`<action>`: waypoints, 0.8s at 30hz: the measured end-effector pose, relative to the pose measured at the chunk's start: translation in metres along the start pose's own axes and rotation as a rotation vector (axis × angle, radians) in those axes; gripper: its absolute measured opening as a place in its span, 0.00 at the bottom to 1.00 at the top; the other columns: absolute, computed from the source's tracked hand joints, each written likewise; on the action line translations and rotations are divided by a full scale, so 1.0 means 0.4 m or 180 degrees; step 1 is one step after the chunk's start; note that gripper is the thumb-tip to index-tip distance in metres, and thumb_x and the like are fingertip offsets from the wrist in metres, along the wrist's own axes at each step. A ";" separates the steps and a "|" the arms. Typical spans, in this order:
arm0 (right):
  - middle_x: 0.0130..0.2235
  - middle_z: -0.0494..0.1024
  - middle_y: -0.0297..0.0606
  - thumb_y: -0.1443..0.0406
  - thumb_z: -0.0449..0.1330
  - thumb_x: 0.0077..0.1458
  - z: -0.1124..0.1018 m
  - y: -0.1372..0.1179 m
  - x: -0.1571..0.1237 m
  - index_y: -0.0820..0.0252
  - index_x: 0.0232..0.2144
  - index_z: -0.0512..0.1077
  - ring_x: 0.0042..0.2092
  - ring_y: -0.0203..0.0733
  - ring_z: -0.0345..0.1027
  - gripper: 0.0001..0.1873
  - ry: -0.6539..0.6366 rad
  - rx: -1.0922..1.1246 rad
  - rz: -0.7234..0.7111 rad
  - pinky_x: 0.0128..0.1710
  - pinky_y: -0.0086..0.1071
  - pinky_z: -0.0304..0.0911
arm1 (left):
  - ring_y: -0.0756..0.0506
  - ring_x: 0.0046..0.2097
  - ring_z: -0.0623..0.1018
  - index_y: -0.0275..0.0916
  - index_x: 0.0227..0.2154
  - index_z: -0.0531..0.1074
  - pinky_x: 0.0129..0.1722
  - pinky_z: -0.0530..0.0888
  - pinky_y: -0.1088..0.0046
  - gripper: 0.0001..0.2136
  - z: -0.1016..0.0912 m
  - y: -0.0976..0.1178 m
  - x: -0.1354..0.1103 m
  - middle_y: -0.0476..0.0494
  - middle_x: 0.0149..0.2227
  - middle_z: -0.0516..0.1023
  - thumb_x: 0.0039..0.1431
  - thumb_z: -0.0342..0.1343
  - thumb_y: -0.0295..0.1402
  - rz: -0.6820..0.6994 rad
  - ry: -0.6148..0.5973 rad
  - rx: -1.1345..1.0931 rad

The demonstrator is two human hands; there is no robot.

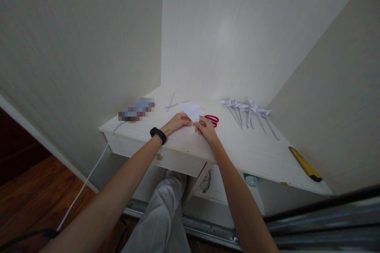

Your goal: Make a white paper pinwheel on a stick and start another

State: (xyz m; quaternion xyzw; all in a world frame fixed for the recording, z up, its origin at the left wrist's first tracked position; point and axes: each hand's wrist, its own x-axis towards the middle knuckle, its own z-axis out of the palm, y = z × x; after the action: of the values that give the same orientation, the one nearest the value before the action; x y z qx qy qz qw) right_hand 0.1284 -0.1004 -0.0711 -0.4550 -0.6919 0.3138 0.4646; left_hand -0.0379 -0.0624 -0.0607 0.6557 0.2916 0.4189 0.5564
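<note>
Both hands meet at a folded sheet of white paper [191, 110] above the desk. My left hand [179, 122], below a black wristband, pinches the paper's near corner from the left. From the right, my right hand [205, 127] has its fingers closed on the same corner. The paper's wide part spreads away from me, beyond the fingertips. Scissors with red handles [213, 118] lie just past my right hand, partly hidden by it and the paper. Thin white paper sticks [171, 102] rest behind the paper, to its left.
Several white paper pinwheels on sticks [251, 107] lie at the desk's back right. A yellow utility knife [304, 163] is by the right edge. At the left lies a blurred device [137, 109] with a white cable [97, 162]. Walls enclose the white desk [237, 154].
</note>
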 end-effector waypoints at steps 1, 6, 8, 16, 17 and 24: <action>0.19 0.69 0.30 0.58 0.55 0.50 0.000 -0.001 0.000 0.60 0.25 0.65 0.18 0.29 0.57 0.11 -0.0009 -0.0017 0.0006 0.19 0.24 0.52 | 0.49 0.26 0.70 0.35 0.22 0.77 0.29 0.63 0.73 0.03 0.001 0.001 0.000 0.43 0.25 0.77 0.39 0.62 0.28 -0.0007 0.0076 0.0008; 0.19 0.68 0.29 0.58 0.55 0.50 0.001 0.000 -0.001 0.60 0.26 0.65 0.18 0.29 0.57 0.11 -0.0028 -0.0001 0.0008 0.19 0.24 0.52 | 0.51 0.23 0.66 0.35 0.17 0.74 0.25 0.59 0.74 0.04 0.003 -0.010 0.004 0.46 0.19 0.73 0.38 0.63 0.29 -0.0023 0.0360 -0.0013; 0.19 0.68 0.29 0.59 0.55 0.50 0.001 0.004 0.000 0.60 0.27 0.65 0.18 0.29 0.56 0.10 -0.0036 0.0058 -0.0001 0.18 0.24 0.51 | 0.51 0.23 0.66 0.35 0.17 0.74 0.25 0.59 0.74 0.05 0.001 -0.015 0.007 0.47 0.19 0.72 0.39 0.63 0.31 -0.0041 0.0452 -0.0052; 0.19 0.68 0.29 0.60 0.54 0.50 0.002 0.000 0.000 0.60 0.27 0.64 0.18 0.29 0.56 0.08 -0.0046 0.0062 -0.0007 0.18 0.24 0.51 | 0.53 0.24 0.66 0.35 0.17 0.72 0.26 0.60 0.76 0.07 -0.008 -0.009 0.011 0.49 0.20 0.70 0.38 0.65 0.31 0.0041 0.0682 -0.0640; 0.19 0.68 0.29 0.60 0.54 0.50 0.002 -0.002 0.000 0.60 0.26 0.64 0.18 0.29 0.56 0.08 -0.0044 0.0050 -0.0001 0.18 0.24 0.51 | 0.53 0.25 0.66 0.34 0.17 0.73 0.27 0.61 0.76 0.07 -0.009 -0.008 0.012 0.48 0.20 0.70 0.37 0.65 0.31 0.0051 0.0757 -0.0756; 0.19 0.68 0.29 0.61 0.54 0.50 0.003 -0.005 -0.002 0.60 0.27 0.64 0.18 0.29 0.56 0.07 -0.0059 0.0050 -0.0020 0.18 0.24 0.51 | 0.53 0.28 0.70 0.32 0.20 0.74 0.30 0.66 0.76 0.08 -0.018 -0.011 0.020 0.46 0.25 0.73 0.35 0.66 0.28 0.0065 0.1232 -0.1318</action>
State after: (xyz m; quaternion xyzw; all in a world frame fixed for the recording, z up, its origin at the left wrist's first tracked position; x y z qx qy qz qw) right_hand 0.1269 -0.1018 -0.0702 -0.4463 -0.6951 0.3219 0.4627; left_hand -0.0400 -0.0510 -0.0628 0.4388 0.2940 0.5926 0.6082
